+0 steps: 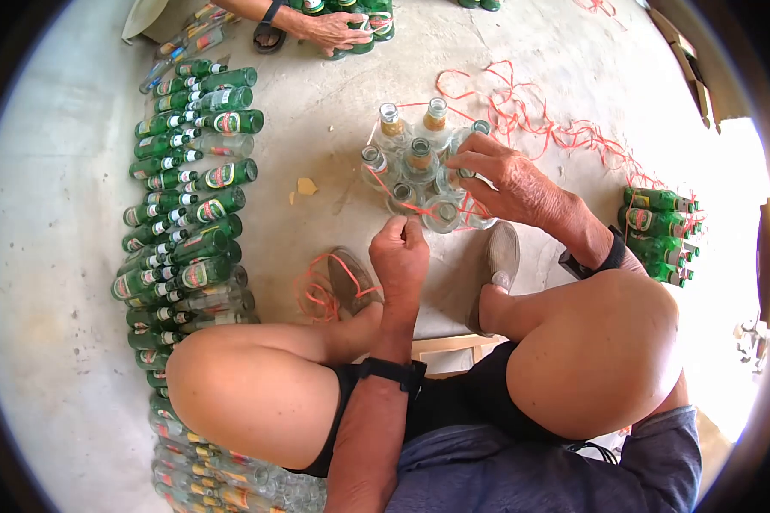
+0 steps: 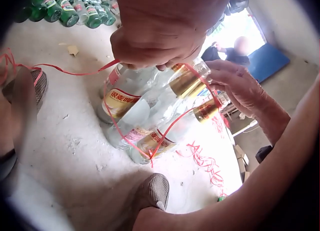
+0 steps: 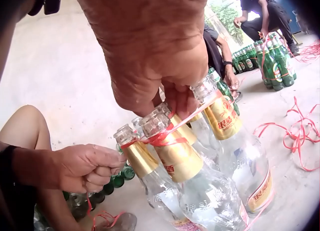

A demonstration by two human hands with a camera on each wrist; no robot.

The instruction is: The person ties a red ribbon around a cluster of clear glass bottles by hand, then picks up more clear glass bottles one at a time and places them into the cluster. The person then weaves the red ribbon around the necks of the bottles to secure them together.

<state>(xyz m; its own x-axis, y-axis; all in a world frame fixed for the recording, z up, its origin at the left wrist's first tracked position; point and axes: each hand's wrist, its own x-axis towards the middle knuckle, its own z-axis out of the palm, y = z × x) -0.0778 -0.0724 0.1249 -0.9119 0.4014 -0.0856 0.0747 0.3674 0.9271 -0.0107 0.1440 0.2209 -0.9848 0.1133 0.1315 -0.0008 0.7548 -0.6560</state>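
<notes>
Several clear glass bottles [image 1: 419, 158] with gold neck labels stand bunched upright on the floor, with red plastic string [image 2: 112, 116] looped around their bodies and necks. My left hand [image 1: 399, 256] is in a fist at the near side of the bunch, gripping the string. From that fist the string runs taut to the bottles, while a loose end trails over my left shoe. My right hand [image 1: 518, 184] is at the far right of the bunch, its bent fingers gripping a bottle neck among the tops. The bottle necks partly hide its fingertips in the right wrist view.
Rows of green bottles [image 1: 201, 175] lie along the left. Another person's hand [image 1: 338, 32] rests on green bottles at the back. Tangled red string [image 1: 565, 132] lies on the floor to the right, near a bundle of green bottles [image 1: 654, 224]. My shoes [image 1: 503, 256] flank the near floor.
</notes>
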